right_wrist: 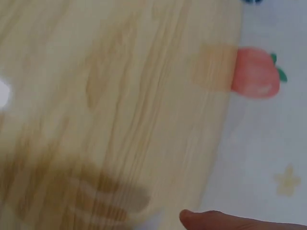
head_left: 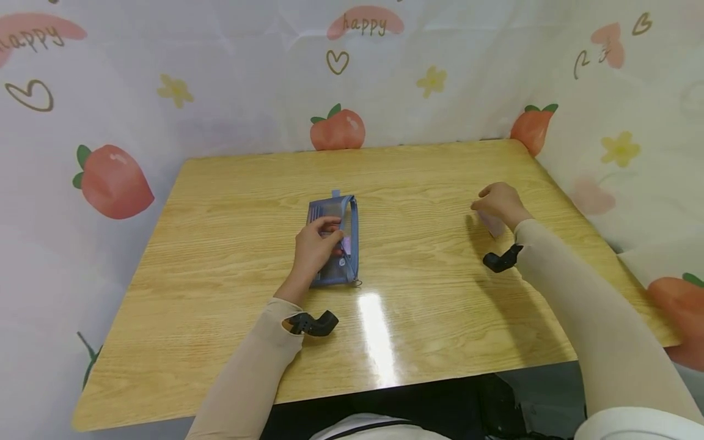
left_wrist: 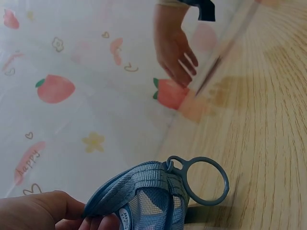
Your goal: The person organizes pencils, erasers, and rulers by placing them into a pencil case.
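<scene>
A blue mesh zip pouch (head_left: 332, 269) lies on the wooden table with its zip side parted, and something pink (head_left: 346, 245) shows inside. My left hand (head_left: 315, 247) pinches the edge of its opening. In the left wrist view, thumb and fingers grip the cloth of the pouch (left_wrist: 158, 189), beside its round ring (left_wrist: 225, 184). Farther right, my right hand (head_left: 503, 203) hovers over the table; in the left wrist view its fingers hang straight and slightly apart. A pale lavender patch (head_left: 491, 224) shows just under that hand; I cannot tell whether it is held.
The wooden table (head_left: 231, 244) has a glossy top, with a bright light streak near the front edge. A white cloth (head_left: 247, 73) printed with peaches, hearts and flowers hangs behind it and along the sides. Black camera mounts (head_left: 316, 324) sit on both wrists.
</scene>
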Available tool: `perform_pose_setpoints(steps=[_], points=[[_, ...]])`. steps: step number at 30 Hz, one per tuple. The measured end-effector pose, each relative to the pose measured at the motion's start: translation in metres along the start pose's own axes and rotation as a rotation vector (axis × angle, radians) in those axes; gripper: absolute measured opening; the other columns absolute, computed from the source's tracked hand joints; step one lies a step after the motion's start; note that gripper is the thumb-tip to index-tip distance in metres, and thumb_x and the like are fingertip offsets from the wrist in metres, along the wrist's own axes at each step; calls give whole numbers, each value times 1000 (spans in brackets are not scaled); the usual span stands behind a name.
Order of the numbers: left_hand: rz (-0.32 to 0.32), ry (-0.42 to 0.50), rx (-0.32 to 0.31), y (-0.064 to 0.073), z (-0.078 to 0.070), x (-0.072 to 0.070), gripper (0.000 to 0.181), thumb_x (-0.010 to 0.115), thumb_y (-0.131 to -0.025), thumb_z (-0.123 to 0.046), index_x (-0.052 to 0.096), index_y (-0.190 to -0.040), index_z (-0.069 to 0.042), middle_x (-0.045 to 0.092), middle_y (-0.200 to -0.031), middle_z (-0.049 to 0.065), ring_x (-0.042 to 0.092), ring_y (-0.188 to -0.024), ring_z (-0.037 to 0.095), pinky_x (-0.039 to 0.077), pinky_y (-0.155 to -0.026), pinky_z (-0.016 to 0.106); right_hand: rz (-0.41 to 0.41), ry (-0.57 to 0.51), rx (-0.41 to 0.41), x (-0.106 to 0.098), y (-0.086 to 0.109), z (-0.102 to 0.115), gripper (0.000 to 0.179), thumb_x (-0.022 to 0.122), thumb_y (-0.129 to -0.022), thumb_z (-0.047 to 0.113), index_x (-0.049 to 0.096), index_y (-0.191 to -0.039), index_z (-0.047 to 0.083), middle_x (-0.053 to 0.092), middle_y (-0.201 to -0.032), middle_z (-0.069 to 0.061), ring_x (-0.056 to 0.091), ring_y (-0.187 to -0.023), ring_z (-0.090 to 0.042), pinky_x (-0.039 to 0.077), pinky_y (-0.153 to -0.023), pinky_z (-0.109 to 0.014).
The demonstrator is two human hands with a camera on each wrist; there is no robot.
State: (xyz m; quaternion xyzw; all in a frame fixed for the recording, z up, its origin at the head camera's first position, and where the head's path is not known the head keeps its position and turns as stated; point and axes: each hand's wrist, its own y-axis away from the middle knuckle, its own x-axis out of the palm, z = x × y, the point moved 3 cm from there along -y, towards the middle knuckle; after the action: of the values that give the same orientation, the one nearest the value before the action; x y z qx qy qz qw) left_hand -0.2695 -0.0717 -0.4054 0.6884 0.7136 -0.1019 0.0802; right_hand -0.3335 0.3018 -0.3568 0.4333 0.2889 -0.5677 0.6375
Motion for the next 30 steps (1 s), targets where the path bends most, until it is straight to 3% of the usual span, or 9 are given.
perform_pose_setpoints(steps=[5,8,12,16,23,30], points=[[-6,-5,1,0,0,-1,27,65,-79,-8,64,-105,-10,60,-90,4,61,-65,18,56,-50,28,57,-10,99,-9,0,-19,62,60,-82,26,41,-124,-15,40,-123,-32,45,-103,-43,47,-82,-49],[-9,-12,2,1,0,-1,27,65,-79,-7,64,-105,-10,60,-89,4,61,-64,18,56,-50,28,63,-35,131,-5,-1,-26,54,63,-80,25,50,-116,-13,49,-114,-28,50,-90,-36,50,-74,-44],[-2,-18,0,1,0,-1,27,65,-78,-8,64,-105,-11,60,-90,4,61,-65,18,56,-51,27,38,-4,123,-2,-3,-33,44,68,-75,24,61,-103,-10,56,-103,-26,51,-85,-33,49,-73,-44],[-5,-18,-2,2,-2,0,26,65,-78,-8,64,-104,-12,60,-90,4,61,-66,18,56,-51,27,20,25,117,-1,-5,-37,55,69,-74,28,56,-111,-11,50,-114,-29,50,-92,-37,49,-76,-46],[-7,-8,8,2,-1,-1,26,65,-78,-8,64,-104,-12,60,-89,3,61,-64,18,56,-50,28,17,-52,127,0,-2,-35,63,68,-76,25,47,-122,-11,43,-123,-30,45,-103,-40,46,-84,-49],[-6,-7,14,1,-1,-1,26,65,-78,-9,65,-103,-12,60,-89,3,61,-63,18,56,-50,28,-49,-49,142,-2,-2,-39,59,70,-74,24,51,-119,-9,46,-119,-29,51,-85,-33,51,-63,-35]])
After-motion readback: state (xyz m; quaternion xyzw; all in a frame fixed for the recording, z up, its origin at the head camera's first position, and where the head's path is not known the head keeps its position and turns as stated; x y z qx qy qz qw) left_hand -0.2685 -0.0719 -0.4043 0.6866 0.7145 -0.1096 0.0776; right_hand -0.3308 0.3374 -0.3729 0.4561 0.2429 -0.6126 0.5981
